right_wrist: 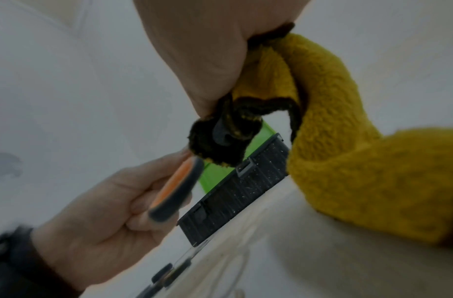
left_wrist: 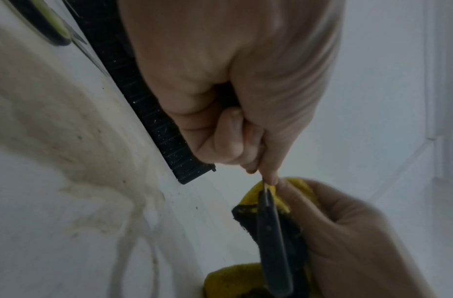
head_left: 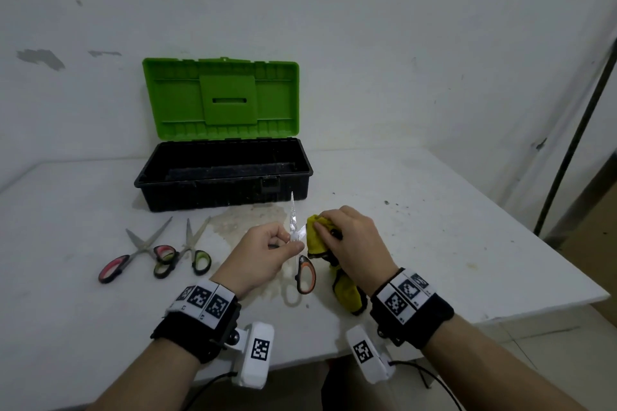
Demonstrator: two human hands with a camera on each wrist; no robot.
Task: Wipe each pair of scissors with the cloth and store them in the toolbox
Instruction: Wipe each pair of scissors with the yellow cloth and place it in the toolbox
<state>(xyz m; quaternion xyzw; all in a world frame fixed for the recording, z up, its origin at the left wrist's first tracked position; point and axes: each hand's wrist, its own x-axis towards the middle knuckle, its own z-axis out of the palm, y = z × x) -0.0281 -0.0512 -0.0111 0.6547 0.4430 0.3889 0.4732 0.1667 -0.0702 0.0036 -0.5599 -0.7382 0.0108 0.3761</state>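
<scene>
My left hand (head_left: 272, 248) (left_wrist: 248, 141) pinches the orange-handled scissors (head_left: 302, 264) near the pivot, blades spread, one blade pointing up toward the toolbox. The orange and black handle (right_wrist: 178, 191) hangs below my fingers. My right hand (head_left: 350, 237) grips a yellow cloth (head_left: 317, 237) (right_wrist: 360, 161) (left_wrist: 271, 195) bunched round the other blade; the cloth's tail drapes down to the table. The toolbox (head_left: 223, 173) stands open behind, black tray under a raised green lid (head_left: 220, 97). Its inside looks bare.
Two more pairs of scissors lie open on the white table (head_left: 467, 243) at the left: a pink-handled pair (head_left: 133, 253) and a green-handled pair (head_left: 190, 250). A dried stain marks the table in front of the toolbox. The table's right edge drops off beside a dark pole (head_left: 574, 150).
</scene>
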